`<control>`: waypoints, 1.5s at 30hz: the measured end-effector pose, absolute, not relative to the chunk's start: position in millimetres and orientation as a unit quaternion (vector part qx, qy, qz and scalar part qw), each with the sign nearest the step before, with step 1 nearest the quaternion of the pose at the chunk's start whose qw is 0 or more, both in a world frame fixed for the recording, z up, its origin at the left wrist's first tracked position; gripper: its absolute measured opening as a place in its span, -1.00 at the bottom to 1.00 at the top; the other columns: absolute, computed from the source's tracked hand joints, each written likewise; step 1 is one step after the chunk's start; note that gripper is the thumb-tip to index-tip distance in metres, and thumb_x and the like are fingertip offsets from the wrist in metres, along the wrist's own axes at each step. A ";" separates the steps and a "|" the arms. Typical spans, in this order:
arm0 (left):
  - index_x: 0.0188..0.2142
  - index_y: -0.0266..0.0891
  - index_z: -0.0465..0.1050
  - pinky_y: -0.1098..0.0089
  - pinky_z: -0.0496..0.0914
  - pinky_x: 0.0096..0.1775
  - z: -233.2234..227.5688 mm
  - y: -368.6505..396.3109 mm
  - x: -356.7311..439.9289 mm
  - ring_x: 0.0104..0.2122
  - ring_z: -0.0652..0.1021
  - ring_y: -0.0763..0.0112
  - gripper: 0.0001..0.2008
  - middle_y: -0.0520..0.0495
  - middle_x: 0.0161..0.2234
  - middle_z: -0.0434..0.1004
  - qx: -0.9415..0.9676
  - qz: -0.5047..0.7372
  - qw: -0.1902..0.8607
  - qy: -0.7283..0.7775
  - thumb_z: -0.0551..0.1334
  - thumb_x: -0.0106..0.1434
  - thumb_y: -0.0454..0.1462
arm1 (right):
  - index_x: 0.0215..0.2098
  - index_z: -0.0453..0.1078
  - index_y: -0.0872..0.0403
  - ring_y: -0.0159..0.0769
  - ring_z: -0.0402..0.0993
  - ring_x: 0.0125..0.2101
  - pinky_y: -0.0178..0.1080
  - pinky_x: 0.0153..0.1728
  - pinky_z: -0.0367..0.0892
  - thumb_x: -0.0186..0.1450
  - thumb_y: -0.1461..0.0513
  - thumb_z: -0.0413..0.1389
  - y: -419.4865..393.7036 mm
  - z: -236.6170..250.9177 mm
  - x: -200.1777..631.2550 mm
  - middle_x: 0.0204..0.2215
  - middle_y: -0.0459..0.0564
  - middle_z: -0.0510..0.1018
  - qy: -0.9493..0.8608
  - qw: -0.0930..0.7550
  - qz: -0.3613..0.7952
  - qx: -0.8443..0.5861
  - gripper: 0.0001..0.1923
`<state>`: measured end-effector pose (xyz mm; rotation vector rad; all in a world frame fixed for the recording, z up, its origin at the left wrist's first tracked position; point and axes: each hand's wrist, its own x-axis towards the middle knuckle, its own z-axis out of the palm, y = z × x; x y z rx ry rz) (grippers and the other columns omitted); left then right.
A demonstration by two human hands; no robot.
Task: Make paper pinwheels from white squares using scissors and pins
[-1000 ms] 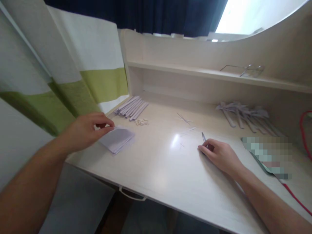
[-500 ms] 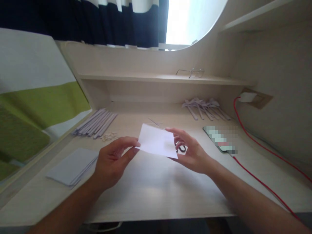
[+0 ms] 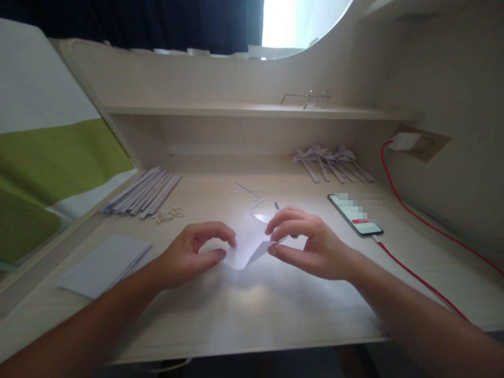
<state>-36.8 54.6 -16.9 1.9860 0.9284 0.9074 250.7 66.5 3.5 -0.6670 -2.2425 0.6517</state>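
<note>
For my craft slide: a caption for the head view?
Left hand and right hand bend a white paper sheet over the desk.

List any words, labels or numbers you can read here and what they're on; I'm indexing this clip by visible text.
None can be read.
Phone: the screen is pixelated, with only a red band showing.
Paper sheet between the left hand and right hand: blank.
Paper stack: blank on top.

A home study nook: a pale wooden desk (image 3: 252, 310) with a built-in shelf (image 3: 220, 110), eyeglasses (image 3: 307, 98) on it, a charging phone (image 3: 355, 213) near the right edge, dark curtains (image 3: 157, 23) behind.
</note>
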 end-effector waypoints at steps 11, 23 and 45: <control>-0.15 -0.24 0.56 0.24 0.39 -0.08 -33.9 30.8 -18.6 -0.17 0.50 0.23 -0.64 -0.12 -0.20 0.55 0.897 0.173 0.302 0.272 0.19 0.10 -0.53 | -0.14 0.58 0.10 -0.29 0.54 -0.28 -0.25 -0.20 0.34 0.35 0.33 0.18 51.6 -5.0 243.2 -0.27 -0.02 0.66 -0.901 0.044 0.339 -0.266 -0.85; -0.21 -0.20 0.59 0.23 0.32 -0.10 -50.3 33.5 -20.9 -0.20 0.47 0.29 -0.87 -0.07 -0.22 0.55 0.892 0.202 0.301 0.270 0.27 0.29 -0.37 | -0.33 0.48 0.06 -0.41 0.30 -0.53 -0.31 -0.46 0.12 0.35 0.26 0.14 56.2 1.6 233.0 -0.54 -0.15 0.47 -0.874 -0.001 0.306 -0.376 -0.90; -0.14 -0.08 0.54 0.21 0.41 -0.05 -34.9 30.2 -26.3 -0.16 0.59 0.18 -0.71 -0.04 -0.27 0.66 0.883 0.211 0.345 0.237 0.26 0.21 -0.45 | -0.39 0.40 0.09 -0.37 0.31 -0.53 -0.29 -0.47 0.12 0.36 0.27 0.08 51.7 -21.7 231.2 -0.55 -0.11 0.42 -0.863 0.094 0.218 -0.445 -0.84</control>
